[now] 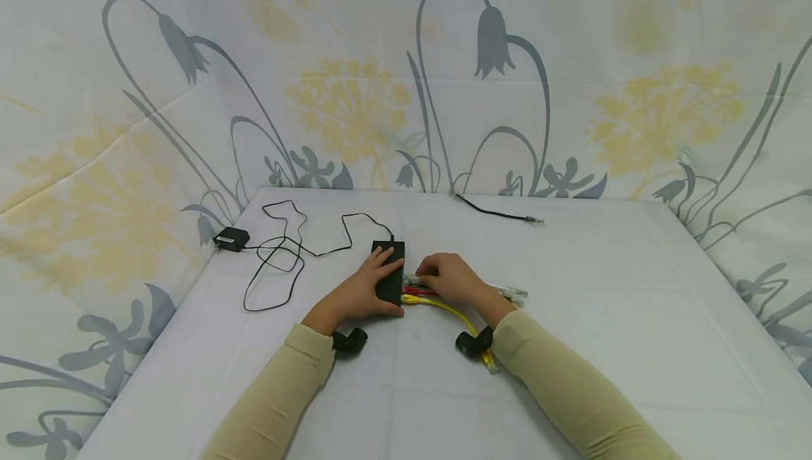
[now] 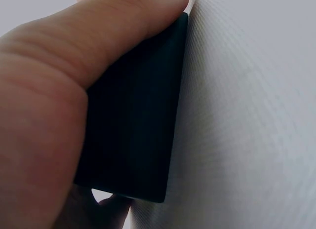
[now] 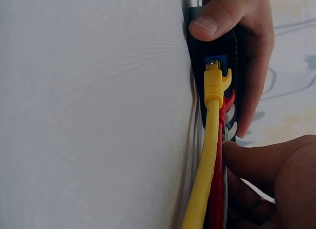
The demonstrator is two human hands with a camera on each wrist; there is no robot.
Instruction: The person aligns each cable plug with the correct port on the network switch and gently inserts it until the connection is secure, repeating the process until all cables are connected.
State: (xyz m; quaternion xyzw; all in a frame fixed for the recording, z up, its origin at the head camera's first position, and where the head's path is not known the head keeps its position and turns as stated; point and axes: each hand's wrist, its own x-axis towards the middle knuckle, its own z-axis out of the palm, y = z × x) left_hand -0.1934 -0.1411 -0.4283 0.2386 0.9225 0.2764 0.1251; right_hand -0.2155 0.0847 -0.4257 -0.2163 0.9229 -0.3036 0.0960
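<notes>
A black network switch (image 1: pixel 390 291) lies on the table with its ports facing right. My left hand (image 1: pixel 361 292) holds it, the fingers spread over the top and the thumb at the near end. A yellow Ethernet cable (image 3: pixel 211 125) sits in the port nearest me, and a red Ethernet cable (image 3: pixel 219 155) runs beside it. Beyond the red one, light grey plugs (image 3: pixel 232 129) line the same side. My right hand (image 1: pixel 455 280) pinches a grey Ethernet cable close to its plug; the fingertips partly hide the plug, and I cannot tell how deep it sits.
A thin black power cord (image 1: pixel 294 273) loops on the left between the switch and a black power adapter (image 1: pixel 231 239). At the back lies a short black Ethernet cable (image 1: pixel 495 213). Loose cable ends (image 1: pixel 517 294) stick out right of my right wrist. A floral curtain (image 1: pixel 355 94) stands behind.
</notes>
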